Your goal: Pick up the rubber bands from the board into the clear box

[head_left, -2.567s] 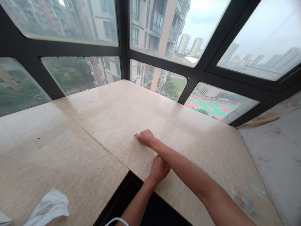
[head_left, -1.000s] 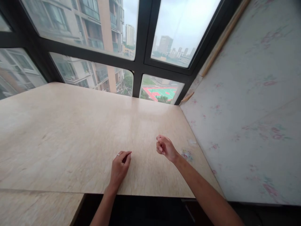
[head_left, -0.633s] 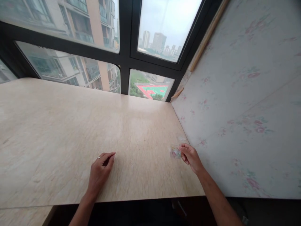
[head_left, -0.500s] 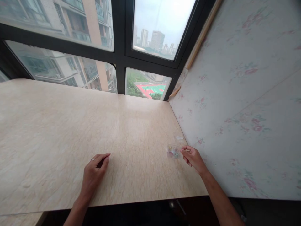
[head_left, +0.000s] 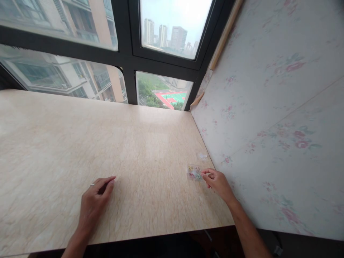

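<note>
A small clear plastic box (head_left: pixel 192 172) lies at the right of the stone-look counter, holding little coloured ring-like pieces in separate groups. My right hand (head_left: pixel 218 183) is closed in a pinch at its right edge, thumb and forefinger on the rim. To the left, my left hand (head_left: pixel 94 199) rests on the counter, wearing a ring. Its thumb and forefinger tips are pressed together, and whatever is between them, if anything, cannot be made out.
A scrap of clear or whitish plastic (head_left: pixel 202 156) lies behind the box near the wall. A flowered wall (head_left: pixel 268 150) bounds the counter (head_left: pixel 150 200) on the right. Dark-framed windows (head_left: pixel 126 68) stand along its back edge.
The view has turned slightly, so most things appear shifted left. Both hands keep their pinched shapes, the right one slightly farther over the box's right edge.
</note>
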Demonstrator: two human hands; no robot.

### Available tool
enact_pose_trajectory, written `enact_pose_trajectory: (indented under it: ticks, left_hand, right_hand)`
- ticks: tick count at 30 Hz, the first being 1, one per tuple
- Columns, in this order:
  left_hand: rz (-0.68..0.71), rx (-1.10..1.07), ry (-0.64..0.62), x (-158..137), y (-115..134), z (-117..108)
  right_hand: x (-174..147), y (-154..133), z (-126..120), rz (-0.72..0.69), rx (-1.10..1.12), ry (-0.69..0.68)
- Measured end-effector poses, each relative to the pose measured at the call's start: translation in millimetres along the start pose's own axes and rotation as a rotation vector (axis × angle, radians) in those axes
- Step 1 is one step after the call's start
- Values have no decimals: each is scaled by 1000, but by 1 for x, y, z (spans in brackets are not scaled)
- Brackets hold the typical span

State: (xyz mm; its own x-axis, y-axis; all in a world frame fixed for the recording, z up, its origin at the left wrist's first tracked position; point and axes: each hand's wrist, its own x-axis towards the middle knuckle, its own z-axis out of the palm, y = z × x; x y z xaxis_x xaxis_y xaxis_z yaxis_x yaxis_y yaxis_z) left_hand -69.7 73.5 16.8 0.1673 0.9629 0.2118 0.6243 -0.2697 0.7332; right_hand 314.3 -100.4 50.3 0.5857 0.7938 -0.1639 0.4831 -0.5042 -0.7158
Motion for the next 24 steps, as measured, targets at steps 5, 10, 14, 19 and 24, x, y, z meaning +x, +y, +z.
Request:
enact_pose_trajectory:
  ticks: [5,10,14,19,24]
  left_hand:
    - [10,11,14,0,-1,0]
    - [5,4,6,-1,1,0]
    - [8,13,2,-1,3,-1]
    - [1,28,-1,-1,3,0]
    - [5,33,6,-1,6,-1]
  right_hand:
    - [-7,7,-6,20,48,62]
    - [-17,16,-3,65,104,53]
    - [-17,20,6,67,95,9]
    - [-10,19,10,37,65,55]
    - [-13,20,5,30,52,75]
